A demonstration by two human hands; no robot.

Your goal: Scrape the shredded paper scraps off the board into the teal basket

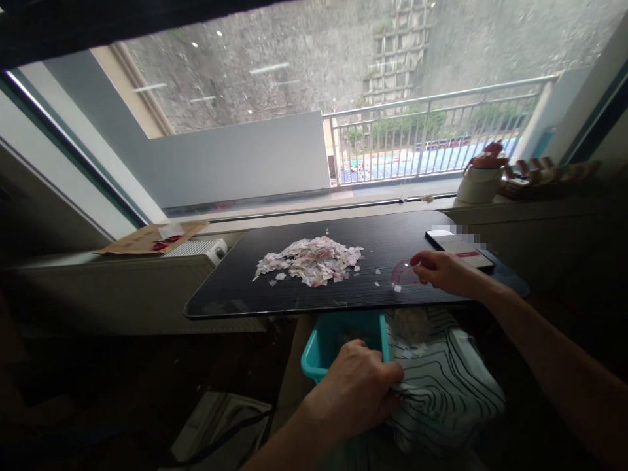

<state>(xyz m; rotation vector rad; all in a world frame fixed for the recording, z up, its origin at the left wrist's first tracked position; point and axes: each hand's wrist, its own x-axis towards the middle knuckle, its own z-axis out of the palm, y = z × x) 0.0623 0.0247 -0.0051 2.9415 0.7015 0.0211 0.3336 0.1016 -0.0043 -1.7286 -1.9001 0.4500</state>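
A heap of small torn paper scraps (310, 260) lies in the middle of a black tabletop (275, 297). My right hand (444, 271) rests near the table's front right edge, fingers pinched on a pink translucent plastic piece (403, 273) that lies flat on the top amid a few stray scraps. Below the table's front edge my left hand (356, 386) is closed on the rim of a teal plastic bin (324, 347). The bin sits against striped white cloth (441, 386) with some scraps on it.
A dark phone or card (458, 248) lies at the table's back right. On the windowsill stand a white pot (478, 180) and a basket (544, 176). Brown cardboard (147, 239) and a white radiator (196, 248) are at the left. The floor below is dark.
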